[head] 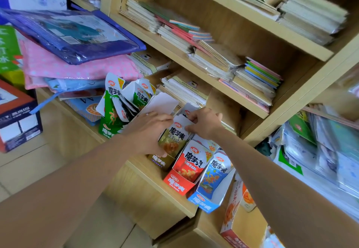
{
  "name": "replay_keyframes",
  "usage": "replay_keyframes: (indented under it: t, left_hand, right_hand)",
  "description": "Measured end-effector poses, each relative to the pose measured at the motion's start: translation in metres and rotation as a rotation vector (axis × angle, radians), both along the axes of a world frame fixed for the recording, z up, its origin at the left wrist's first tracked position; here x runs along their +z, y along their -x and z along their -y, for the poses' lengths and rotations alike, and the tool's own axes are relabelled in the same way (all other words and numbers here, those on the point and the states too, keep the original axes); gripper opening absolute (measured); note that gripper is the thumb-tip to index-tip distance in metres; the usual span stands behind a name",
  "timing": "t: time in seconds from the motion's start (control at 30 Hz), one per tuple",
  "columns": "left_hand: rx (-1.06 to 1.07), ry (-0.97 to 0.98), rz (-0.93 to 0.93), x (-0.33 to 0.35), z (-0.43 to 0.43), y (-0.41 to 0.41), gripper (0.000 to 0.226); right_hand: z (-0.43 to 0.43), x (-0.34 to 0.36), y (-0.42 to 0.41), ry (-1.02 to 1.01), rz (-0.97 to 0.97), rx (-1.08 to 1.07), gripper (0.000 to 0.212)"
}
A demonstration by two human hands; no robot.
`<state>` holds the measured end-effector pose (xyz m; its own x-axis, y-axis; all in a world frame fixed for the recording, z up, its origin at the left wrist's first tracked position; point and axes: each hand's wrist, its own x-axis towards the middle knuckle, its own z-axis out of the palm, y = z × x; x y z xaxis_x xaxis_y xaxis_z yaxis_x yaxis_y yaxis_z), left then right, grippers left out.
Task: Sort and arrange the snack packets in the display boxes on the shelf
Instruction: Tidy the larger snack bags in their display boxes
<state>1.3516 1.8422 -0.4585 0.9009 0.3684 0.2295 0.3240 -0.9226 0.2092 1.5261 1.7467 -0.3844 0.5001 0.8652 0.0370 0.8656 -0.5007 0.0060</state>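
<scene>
On the shelf (143, 170), the left hand (149, 131) grips the gold packets (174, 139) in their box (159, 162); the right hand (206, 122) pinches one's top edge.

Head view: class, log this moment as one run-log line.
step: arranging olive packet in olive box | left hand: holds packet side | right hand: pinches packet top | red box, blue box: stocked, beside
</scene>
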Motion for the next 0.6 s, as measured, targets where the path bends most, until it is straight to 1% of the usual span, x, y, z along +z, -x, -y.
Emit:
replay_keyframes:
  t: [0.07, 0.13, 0.2, 0.23, 0.3, 0.33, 0.37, 0.4, 0.47, 0.5, 0.53, 0.6]
  left_hand:
    - [0.003, -0.014, 0.005, -0.001, 0.000, -0.001, 0.104]
    - [0.003, -0.020, 0.023, -0.004, -0.001, 0.000, 0.098]
    - [-0.018, -0.005, 0.040, -0.005, -0.001, 0.001, 0.087]
    - [-0.037, -0.002, 0.047, -0.006, -0.001, 0.002, 0.075]
    - [-0.057, -0.014, 0.050, -0.006, 0.000, 0.002, 0.043]
    - [-0.050, -0.020, 0.043, -0.005, 0.000, 0.002, 0.031]
    - [-0.037, -0.019, 0.031, -0.005, 0.001, 0.002, 0.028]
    - [-0.024, -0.019, 0.020, -0.004, 0.001, 0.001, 0.029]
    - [-0.002, -0.049, 0.024, -0.001, 0.003, -0.001, 0.033]
    - [0.004, -0.066, 0.043, 0.001, 0.005, -0.002, 0.033]
    - [0.005, -0.075, 0.069, 0.002, 0.006, -0.003, 0.031]
    - [0.003, -0.097, 0.105, 0.002, 0.006, -0.008, 0.029]
  right_hand:
    - [0.002, 0.000, -0.001, -0.067, -0.030, 0.016, 0.015]
    - [0.002, -0.001, -0.004, -0.181, -0.074, 0.015, 0.008]
    - [0.003, -0.001, -0.008, -0.276, -0.098, 0.003, 0.009]
    - [0.003, -0.001, -0.011, -0.306, -0.084, 0.005, 0.009]
    - [0.004, -0.002, -0.019, -0.369, -0.038, 0.022, 0.011]
    - [0.004, -0.002, -0.021, -0.395, -0.015, 0.033, 0.012]
    - [0.004, -0.004, -0.023, -0.399, 0.001, 0.041, 0.012]
    - [0.004, -0.005, -0.024, -0.377, 0.010, 0.050, 0.011]
    - [0.001, -0.007, -0.023, -0.247, 0.009, 0.059, 0.007]
    - [-0.001, -0.007, -0.023, -0.197, 0.006, 0.066, 0.009]
    - [-0.002, -0.006, -0.024, -0.182, -0.009, 0.071, 0.013]
    - [-0.003, -0.003, -0.028, -0.219, -0.089, 0.064, 0.027]
